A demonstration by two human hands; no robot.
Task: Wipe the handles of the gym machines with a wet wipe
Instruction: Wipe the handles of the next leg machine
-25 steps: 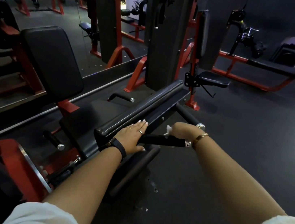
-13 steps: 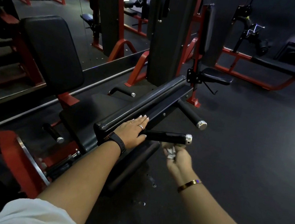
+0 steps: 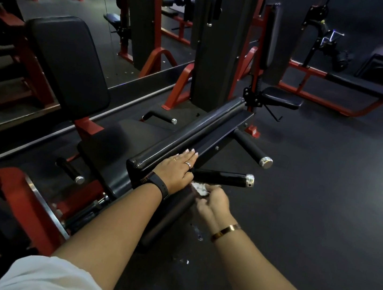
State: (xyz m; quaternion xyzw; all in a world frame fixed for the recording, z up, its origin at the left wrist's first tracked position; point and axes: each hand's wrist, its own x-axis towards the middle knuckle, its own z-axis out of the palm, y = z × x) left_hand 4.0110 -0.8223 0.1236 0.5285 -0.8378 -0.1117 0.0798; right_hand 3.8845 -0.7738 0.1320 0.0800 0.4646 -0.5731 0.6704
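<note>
Left hand (image 3: 178, 172) lies palm down on the near end of the black padded bar (image 3: 187, 134). Its fingers (image 3: 190, 155) are straight and pressed together, tips pointing along the bar away from the body. There is a ring (image 3: 188, 164) on one finger and a black watch (image 3: 155, 184) at the wrist.

Right hand (image 3: 214, 204) is low, just right of the left hand, with a gold bracelet (image 3: 225, 232) at the wrist. Its fingers are curled in, pinching a crumpled white wet wipe (image 3: 200, 188). The wipe sits at those fingertips, just beside the left hand's little-finger edge.

Near handle (image 3: 220, 177) is a glossy black grip with a chrome end cap. It juts right from beside the left fingers, directly above the wipe. Whether the wipe touches its underside cannot be told.

Far handle (image 3: 251, 148) has a matte grip and chrome cap. It lies beyond the near one, well apart from both hands.

Seat (image 3: 112, 143) and upright backrest (image 3: 69, 63) are left of the left fingers, past the bar. Dark rubber floor (image 3: 313, 198) spreads right of the right fingers.
</note>
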